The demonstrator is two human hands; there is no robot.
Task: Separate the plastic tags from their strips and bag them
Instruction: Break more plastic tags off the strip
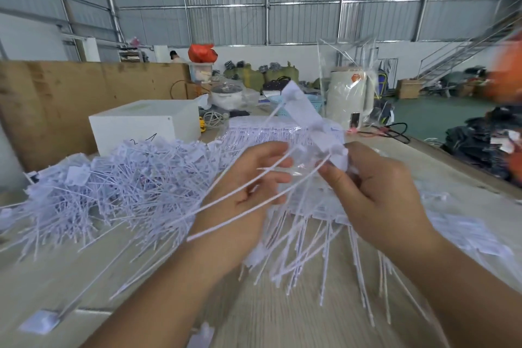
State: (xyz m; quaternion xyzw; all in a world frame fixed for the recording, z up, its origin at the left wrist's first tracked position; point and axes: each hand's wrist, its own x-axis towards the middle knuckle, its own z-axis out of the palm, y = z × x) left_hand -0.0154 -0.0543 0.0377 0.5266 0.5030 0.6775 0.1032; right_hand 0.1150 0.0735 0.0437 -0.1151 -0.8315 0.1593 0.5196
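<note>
Plastic tags [324, 135] are held raised above the table [282, 319], pinched at their heads by the right hand [375, 189]; the left hand [248, 186], fingers curled, grips their long tails

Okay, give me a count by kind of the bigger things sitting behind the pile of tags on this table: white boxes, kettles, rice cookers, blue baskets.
White box: 1
Kettle, wrapped in clear plastic: 1
Rice cooker: 1
Blue basket, partly hidden by the held tags: 1
Total: 4
</note>
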